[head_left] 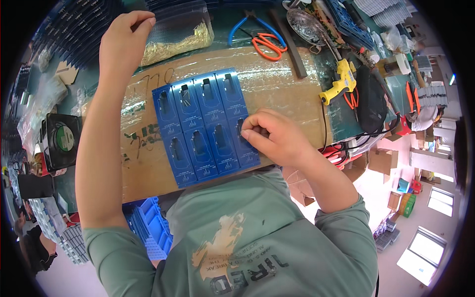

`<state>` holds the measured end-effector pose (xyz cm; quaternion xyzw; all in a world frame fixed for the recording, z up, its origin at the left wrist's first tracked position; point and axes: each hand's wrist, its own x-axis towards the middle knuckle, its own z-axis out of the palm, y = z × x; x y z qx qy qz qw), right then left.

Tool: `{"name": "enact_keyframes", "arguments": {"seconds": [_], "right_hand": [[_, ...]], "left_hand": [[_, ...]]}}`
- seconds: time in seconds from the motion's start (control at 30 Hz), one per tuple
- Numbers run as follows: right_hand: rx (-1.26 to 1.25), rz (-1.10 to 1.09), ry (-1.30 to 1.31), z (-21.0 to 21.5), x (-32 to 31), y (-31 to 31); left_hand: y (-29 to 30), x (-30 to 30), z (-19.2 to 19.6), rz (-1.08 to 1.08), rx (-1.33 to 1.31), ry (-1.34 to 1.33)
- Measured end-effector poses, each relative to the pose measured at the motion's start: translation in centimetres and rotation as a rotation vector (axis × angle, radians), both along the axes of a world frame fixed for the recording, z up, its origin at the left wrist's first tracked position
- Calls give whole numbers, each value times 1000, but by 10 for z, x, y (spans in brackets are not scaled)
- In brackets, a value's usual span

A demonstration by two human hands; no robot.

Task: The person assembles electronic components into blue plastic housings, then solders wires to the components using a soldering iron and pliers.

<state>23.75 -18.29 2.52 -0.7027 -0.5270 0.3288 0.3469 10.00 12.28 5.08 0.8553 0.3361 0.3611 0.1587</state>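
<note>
A blue circuit board panel (203,126), divided into several sections with oblong cutouts, lies on a brown cardboard sheet (138,168). My right hand (274,136) is at the panel's right edge, with thumb and index finger pinched over a lower cutout; whatever the fingertips may hold is too small to make out. My left hand (121,44) is raised beside a clear plastic container (205,15) of thin gold-coloured pins (180,47). Its fingers are pinched together, and anything between them is not visible. A few slim metal pieces (185,97) sit in one upper cutout.
Behind the panel lie blue-handled pliers (237,32), orange-handled scissors (267,47) and a dark metal bar (291,47). A yellow glue gun (341,81) stands at the right. A black fan (61,141) is at the left, and stacked dark boards (74,29) rise at the back left.
</note>
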Motion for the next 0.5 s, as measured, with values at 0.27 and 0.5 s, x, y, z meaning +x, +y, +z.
{"name": "enact_keyframes", "arguments": {"seconds": [0.27, 0.5], "right_hand": [[13, 46, -99, -2, -2, -1], [64, 91, -333, -2, -8, -1]], "left_hand": [[-63, -34, -13, -50, -270, -39], [-82, -55, -33, -108, -328, -41]]}}
